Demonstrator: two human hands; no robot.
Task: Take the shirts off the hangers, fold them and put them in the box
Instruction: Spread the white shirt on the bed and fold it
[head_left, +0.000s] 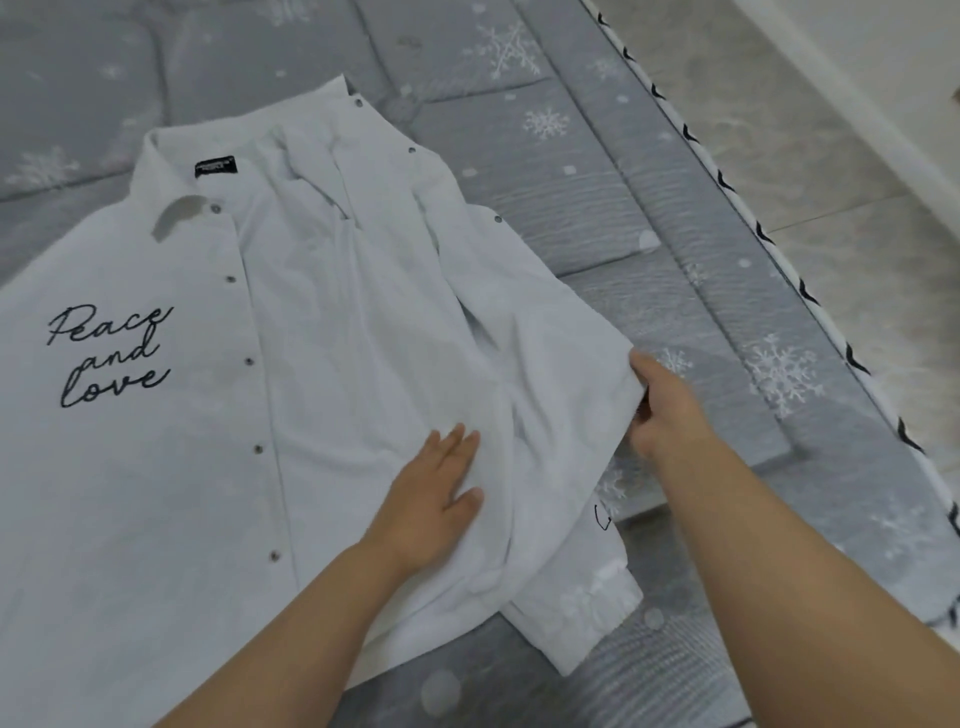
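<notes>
Left hand (439, 486) flat (right hand (660, 410) pinching) shirt (332, 332).

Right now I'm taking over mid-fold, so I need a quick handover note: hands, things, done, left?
Left hand: open, flat, pressing the shirt's middle.
Right hand: grip closed on the shirt's right edge.
White shirt: off its hanger, spread front up and unbuttoned on the grey snowflake mat.
No box or hangers in view.
Done: shirt laid out.
Left: fold it and box it.
</notes>
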